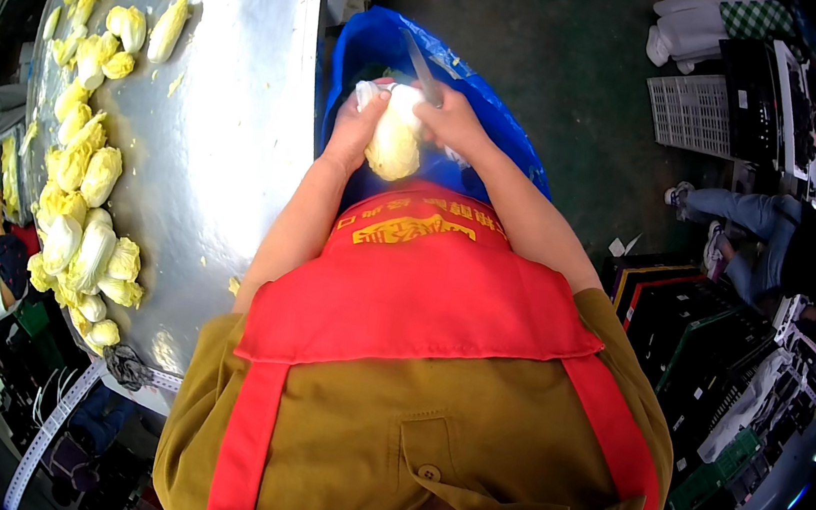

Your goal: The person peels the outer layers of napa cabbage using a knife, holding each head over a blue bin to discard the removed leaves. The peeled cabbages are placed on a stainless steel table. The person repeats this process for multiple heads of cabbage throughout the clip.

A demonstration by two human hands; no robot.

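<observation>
A pale yellow head of napa cabbage (395, 146) is held in front of my apron, its white stem end pointing away from me. My left hand (359, 125) grips its left side, the thumb near the stem end. In my right hand (455, 118) is a knife (420, 66), its blade pointing up and away; the same hand rests against the cabbage's right side. Both hands are over a bin lined with blue plastic (516, 135). Some green leaf matter shows inside, partly hidden behind the hands.
Left of me, a metal table (234, 122) carries many trimmed cabbages (91, 249) along its far side. A dark crumpled bag (127, 366) lies at its near corner. People work beyond the table. To the right are a white crate (690, 112), stacked black crates (702, 326) and a person's legs (744, 218).
</observation>
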